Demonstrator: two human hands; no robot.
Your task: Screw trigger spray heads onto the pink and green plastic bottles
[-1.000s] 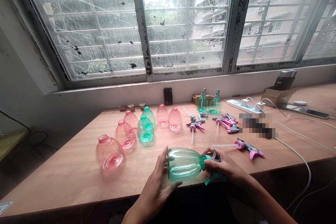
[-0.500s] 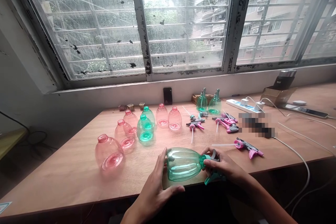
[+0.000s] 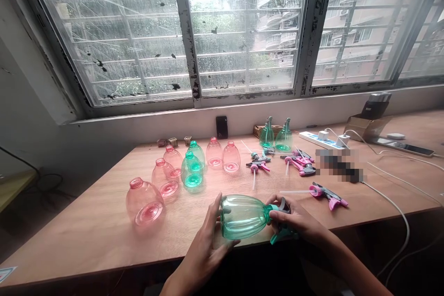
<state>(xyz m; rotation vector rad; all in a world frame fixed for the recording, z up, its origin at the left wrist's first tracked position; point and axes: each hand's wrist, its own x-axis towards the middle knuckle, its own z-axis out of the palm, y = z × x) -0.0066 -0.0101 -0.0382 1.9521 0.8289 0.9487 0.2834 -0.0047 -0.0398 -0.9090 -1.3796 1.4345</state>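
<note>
A clear green spray bottle lies on its side above the near edge of the wooden table. My left hand wraps round its base, thumb up along the bottom. My right hand is closed on the green and grey trigger head at the bottle's neck. Both hands hold the bottle together.
Several empty pink bottles and green bottles stand to the left. Two assembled green sprayers stand at the back. Loose pink trigger heads lie to the right. A power strip, cables, a box and a phone sit at the far right.
My left hand has shifted its hold slightly round the bottle's base. The bottle and my right hand stay in nearly the same place.
</note>
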